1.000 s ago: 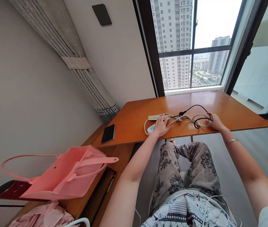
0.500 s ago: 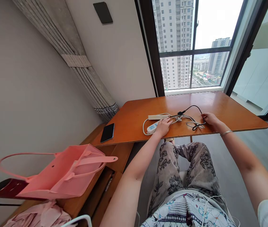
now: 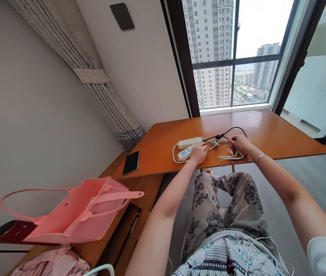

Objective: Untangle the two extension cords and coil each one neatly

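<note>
Two white power strips lie on the orange wooden table (image 3: pixel 280 134): a plain one (image 3: pixel 190 142) farther back and one with blue markings (image 3: pixel 186 153) nearer me. My left hand (image 3: pixel 199 152) rests palm down on the end of the blue-marked strip, fingers together. A white cord (image 3: pixel 230 156) and a black cable (image 3: pixel 234 130) loop to the right of the strips. My right hand (image 3: pixel 241 142) lies on this bundle of cords, fingers curled over it. A thin bangle sits on my right wrist.
A black phone (image 3: pixel 131 162) lies at the table's left near corner. A pink tote bag (image 3: pixel 79 211) stands on a lower wooden unit at the left. A big window rises behind the table, a tied curtain hangs at the left. My patterned trousers are below.
My right hand has slid left along the table, drawing the cord loops in toward the power strips. My left hand moved slightly up onto the blue-marked strip.
</note>
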